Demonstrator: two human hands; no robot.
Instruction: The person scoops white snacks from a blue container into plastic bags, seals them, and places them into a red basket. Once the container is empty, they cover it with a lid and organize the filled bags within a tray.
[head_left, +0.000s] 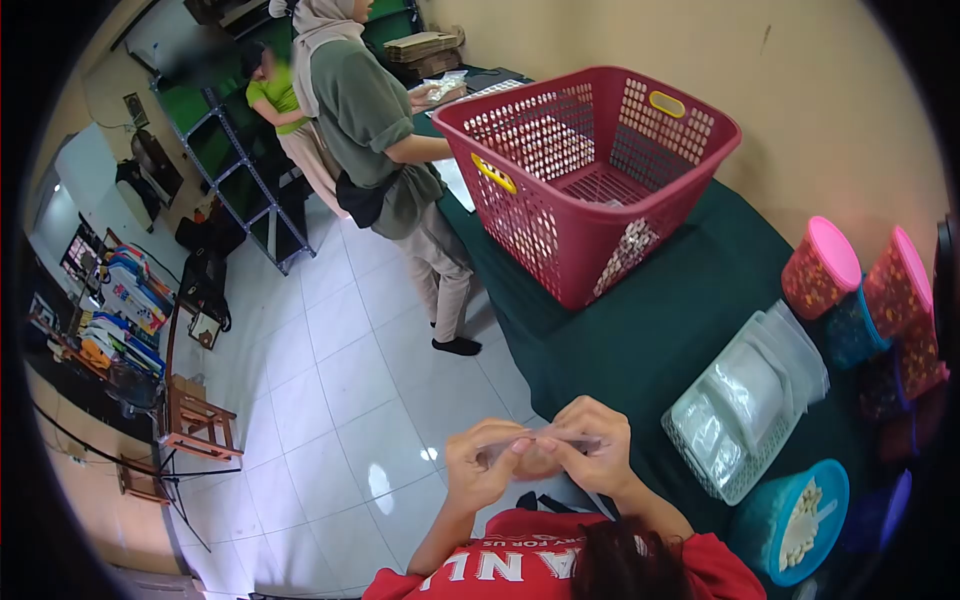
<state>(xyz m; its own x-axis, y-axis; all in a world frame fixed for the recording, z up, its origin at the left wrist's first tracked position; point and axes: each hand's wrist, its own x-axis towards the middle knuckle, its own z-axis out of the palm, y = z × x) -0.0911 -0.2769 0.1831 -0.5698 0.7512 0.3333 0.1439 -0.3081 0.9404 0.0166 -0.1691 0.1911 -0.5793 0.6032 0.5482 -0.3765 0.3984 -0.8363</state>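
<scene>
In the head view, my left hand (480, 468) and my right hand (596, 447) are close together in front of my red shirt. Between them is a small clear plastic bag (538, 464), its top edge pinched by the fingers and thumbs of both hands. The thumbs almost meet at the middle of that edge. What the bag contains, if anything, is hard to make out. To the right of my hands, on the green-covered table (620, 340), a pale basket (735, 410) holds stacked clear plastic bags.
A large maroon laundry basket (590, 190) stands on the table. Pink-lidded tubs (822, 268) line the wall side, and a blue tub (790, 530) with pale pieces and a scoop sits nearest me. One person (365, 140) works at the table's far end; another (285, 110) is behind.
</scene>
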